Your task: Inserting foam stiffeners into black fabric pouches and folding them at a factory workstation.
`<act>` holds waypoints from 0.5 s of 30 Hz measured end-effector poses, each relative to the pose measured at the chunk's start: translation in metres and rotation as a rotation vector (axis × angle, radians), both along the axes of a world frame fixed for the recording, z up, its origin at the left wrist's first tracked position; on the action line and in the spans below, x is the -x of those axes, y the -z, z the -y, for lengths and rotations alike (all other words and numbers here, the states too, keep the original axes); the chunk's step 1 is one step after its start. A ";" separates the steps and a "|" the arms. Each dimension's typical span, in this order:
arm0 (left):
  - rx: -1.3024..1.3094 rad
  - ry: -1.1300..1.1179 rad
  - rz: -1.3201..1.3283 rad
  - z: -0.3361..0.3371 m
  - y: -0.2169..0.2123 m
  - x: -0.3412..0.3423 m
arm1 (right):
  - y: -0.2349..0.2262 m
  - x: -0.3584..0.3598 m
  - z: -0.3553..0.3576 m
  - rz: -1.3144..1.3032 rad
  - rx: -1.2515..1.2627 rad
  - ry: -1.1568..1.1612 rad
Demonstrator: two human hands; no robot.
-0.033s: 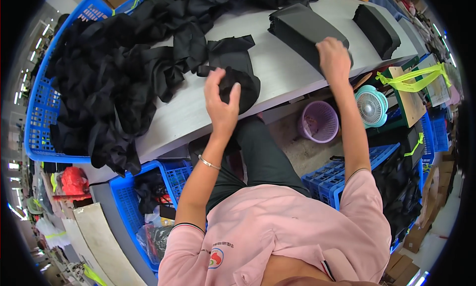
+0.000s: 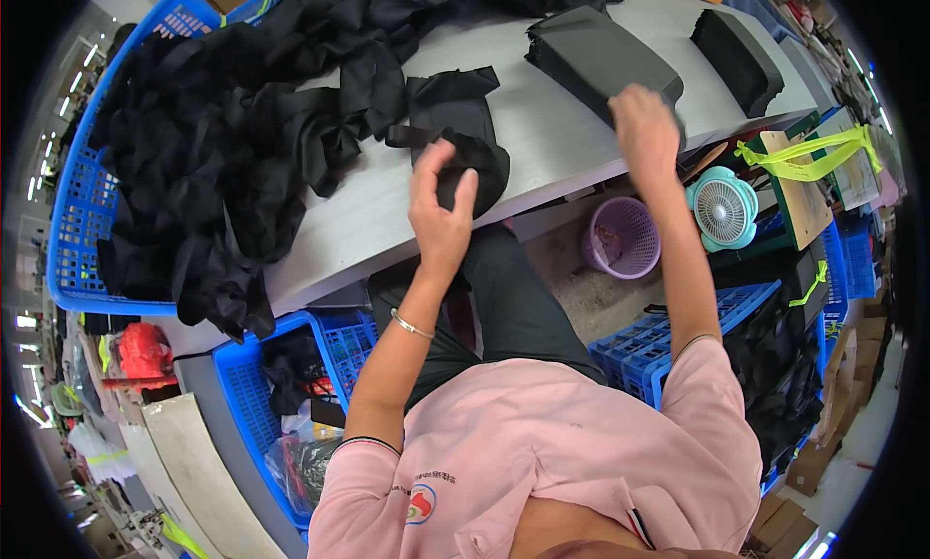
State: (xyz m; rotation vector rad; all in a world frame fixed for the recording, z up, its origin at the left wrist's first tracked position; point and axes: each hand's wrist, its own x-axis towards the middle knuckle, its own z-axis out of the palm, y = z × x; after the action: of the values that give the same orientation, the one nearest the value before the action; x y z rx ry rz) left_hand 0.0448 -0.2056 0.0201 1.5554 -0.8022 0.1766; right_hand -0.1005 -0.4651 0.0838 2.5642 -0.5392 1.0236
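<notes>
My left hand [image 2: 443, 202] is open, with thumb and fingers apart, at the near side of a folded black fabric piece [image 2: 484, 167] by the table's front edge. A black strip sticks out beside its fingertips; whether they touch the cloth is unclear. At the near end of a thick stack of dark grey-black cut pieces [image 2: 605, 60] is my right hand [image 2: 646, 133]. Its bent fingers point down and are smeared by motion, so I cannot make out anything in them. A large heap of crumpled black fabric [image 2: 213, 142] lies to the left.
The light grey table [image 2: 363, 205] carries a second dark stack [image 2: 736, 63] at right. A large blue basket [image 2: 82, 268] is under the heap. Below stand a purple bin [image 2: 625, 237], a turquoise fan [image 2: 724, 210] and a blue crate [image 2: 242, 404] beside my legs.
My right hand has shifted slightly left and nearer to me along the stack's end. My left hand has moved a little to the right and nearer, its fingers still apart.
</notes>
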 end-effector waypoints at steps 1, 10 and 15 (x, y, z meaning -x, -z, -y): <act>0.041 0.167 -0.240 -0.007 0.005 0.013 | 0.005 0.007 -0.035 -0.044 -0.015 -0.008; 0.010 0.938 -1.559 -0.022 0.080 0.110 | 0.076 0.077 -0.216 -0.186 -0.792 -0.168; 0.135 1.067 -1.618 -0.030 0.085 0.119 | 0.051 0.105 -0.247 -0.061 -1.139 -0.265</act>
State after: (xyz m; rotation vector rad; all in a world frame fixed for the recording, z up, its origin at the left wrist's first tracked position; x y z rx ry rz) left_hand -0.0740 -0.1761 -0.0652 0.5433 -0.1444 -1.5600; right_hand -0.2059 -0.2180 0.0324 3.7183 -0.9962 0.8185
